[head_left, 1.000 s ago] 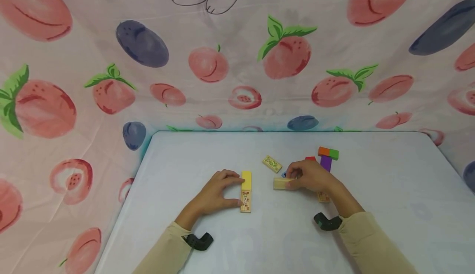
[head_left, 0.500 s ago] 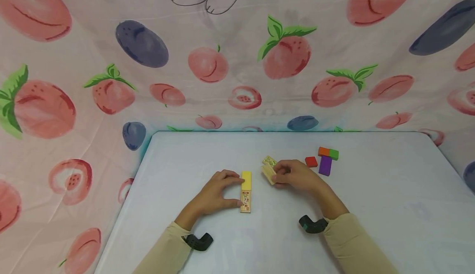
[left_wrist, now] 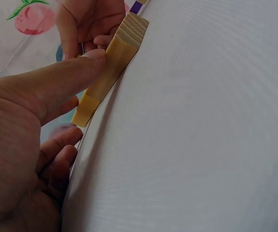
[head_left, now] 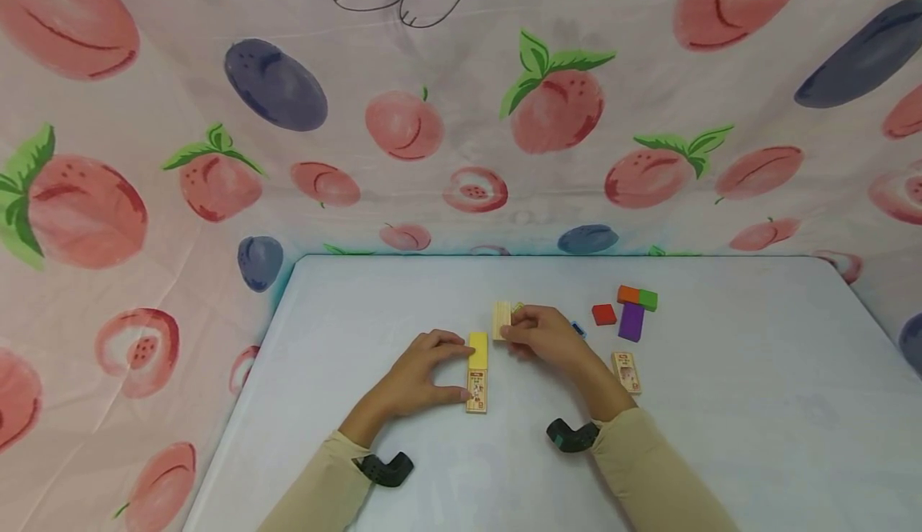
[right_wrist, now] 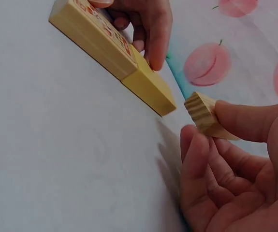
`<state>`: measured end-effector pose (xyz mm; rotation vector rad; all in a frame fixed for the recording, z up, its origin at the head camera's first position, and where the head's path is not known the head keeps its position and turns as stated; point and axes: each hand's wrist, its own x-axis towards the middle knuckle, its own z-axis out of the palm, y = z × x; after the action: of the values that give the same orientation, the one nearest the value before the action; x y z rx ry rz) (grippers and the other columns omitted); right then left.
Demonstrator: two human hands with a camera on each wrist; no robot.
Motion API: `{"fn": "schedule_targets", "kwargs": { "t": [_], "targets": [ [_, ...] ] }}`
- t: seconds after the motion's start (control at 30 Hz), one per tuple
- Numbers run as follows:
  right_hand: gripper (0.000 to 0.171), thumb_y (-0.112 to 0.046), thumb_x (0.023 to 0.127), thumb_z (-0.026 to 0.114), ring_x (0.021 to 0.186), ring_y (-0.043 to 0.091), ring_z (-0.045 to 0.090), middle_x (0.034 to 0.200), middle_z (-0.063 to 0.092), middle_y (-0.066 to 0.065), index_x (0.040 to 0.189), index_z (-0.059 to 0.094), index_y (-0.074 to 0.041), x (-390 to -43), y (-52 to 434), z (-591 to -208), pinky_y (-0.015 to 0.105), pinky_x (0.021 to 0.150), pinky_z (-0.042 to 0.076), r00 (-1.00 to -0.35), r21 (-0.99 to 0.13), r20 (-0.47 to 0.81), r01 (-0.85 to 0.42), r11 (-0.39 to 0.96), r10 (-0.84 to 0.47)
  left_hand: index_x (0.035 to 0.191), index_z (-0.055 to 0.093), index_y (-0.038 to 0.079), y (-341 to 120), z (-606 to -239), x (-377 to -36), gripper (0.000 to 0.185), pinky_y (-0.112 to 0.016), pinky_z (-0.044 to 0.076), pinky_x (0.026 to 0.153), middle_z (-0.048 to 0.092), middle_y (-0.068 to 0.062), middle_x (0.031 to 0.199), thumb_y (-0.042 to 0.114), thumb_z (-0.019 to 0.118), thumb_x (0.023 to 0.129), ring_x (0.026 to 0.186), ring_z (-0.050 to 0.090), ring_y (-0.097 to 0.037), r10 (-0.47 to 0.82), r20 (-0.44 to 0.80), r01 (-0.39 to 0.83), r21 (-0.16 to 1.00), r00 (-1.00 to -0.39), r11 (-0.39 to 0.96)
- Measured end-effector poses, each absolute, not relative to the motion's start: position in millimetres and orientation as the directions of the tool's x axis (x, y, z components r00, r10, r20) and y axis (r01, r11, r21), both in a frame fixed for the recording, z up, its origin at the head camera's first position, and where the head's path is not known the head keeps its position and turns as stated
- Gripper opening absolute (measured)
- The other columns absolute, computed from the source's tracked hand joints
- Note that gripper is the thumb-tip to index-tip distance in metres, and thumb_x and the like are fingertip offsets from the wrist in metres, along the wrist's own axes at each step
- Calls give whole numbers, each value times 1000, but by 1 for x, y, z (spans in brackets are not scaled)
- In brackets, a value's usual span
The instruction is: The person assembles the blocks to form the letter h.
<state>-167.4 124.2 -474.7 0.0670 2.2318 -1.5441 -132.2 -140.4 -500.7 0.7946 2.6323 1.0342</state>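
On the white table (head_left: 346, 308) a yellow block (head_left: 479, 350) and a printed wooden block (head_left: 476, 392) lie end to end in a row. My left hand (head_left: 461, 370) holds this row from its left side, with fingers on the yellow block (left_wrist: 84, 108) and the thumb pressed on the wooden one (left_wrist: 114, 63). My right hand (head_left: 520, 329) pinches a plain wooden block (head_left: 501, 320) just above the table, right of the row's far end. In the right wrist view that block (right_wrist: 204, 116) sits between thumb and fingers, close to the yellow block (right_wrist: 148, 87).
To the right lie a red block (head_left: 603, 314), an orange and green pair (head_left: 637, 298), a purple block (head_left: 631, 322), a small blue piece (head_left: 579, 328) and another printed wooden block (head_left: 627, 372). Fruit-print cloth (head_left: 216, 180) hangs behind and beside the table.
My right hand has carried the plain wooden block leftward from the cluster to the yellow block's far end, turning it lengthwise. The red and printed blocks are now uncovered. The left hand stayed still.
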Motion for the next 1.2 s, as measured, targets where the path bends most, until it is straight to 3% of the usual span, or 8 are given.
{"fn": "schedule_targets", "kwargs": {
  "t": [0.2,0.43,0.7,0.83,1.03,1.2],
  "targets": [
    [30,-25,95,73,75,18,63,92,70,9,116,63,-6,-169,114,-475,26,65,55,-917,-886,-372,305,348,-144,137,65,28,-140,-502,-133,62,-49,41,113,54,4,142,48,84,82,136,45,-20,554,9,412,678,-833,609],
    [52,-27,97,71,73,20,64,98,68,10,143,51,-16,-174,110,-476,26,65,56,-925,-870,-366,299,392,-107,137,65,28,-141,-501,-133,62,-49,41,113,54,4,142,47,84,82,136,45,-20,550,9,406,685,-835,605],
    [26,-21,96,71,75,20,62,95,67,10,117,61,-8,-182,109,-478,27,61,54,-935,-873,-351,306,379,-52,137,65,28,-141,-502,-133,62,-48,41,113,54,5,141,46,85,81,135,45,-19,552,11,409,684,-834,604],
    [25,-23,97,70,72,19,61,93,68,9,116,61,-9,-186,108,-479,26,60,54,-937,-857,-349,315,408,-9,137,65,29,-141,-503,-133,62,-48,42,112,54,6,141,47,84,81,135,46,-19,552,13,412,682,-834,605],
    [40,-30,98,69,68,19,60,106,70,10,131,57,-13,-188,106,-478,26,62,52,-938,-841,-348,308,446,-8,137,65,29,-141,-502,-133,62,-48,42,112,54,5,141,47,84,82,134,46,-19,552,11,411,681,-834,606],
    [54,-30,98,69,64,20,60,110,72,11,147,47,-25,-189,100,-479,27,63,51,-951,-854,-305,251,456,-47,137,65,29,-141,-502,-133,61,-48,42,112,54,6,141,48,84,82,134,46,-19,549,7,405,683,-836,608]
  ]
}}
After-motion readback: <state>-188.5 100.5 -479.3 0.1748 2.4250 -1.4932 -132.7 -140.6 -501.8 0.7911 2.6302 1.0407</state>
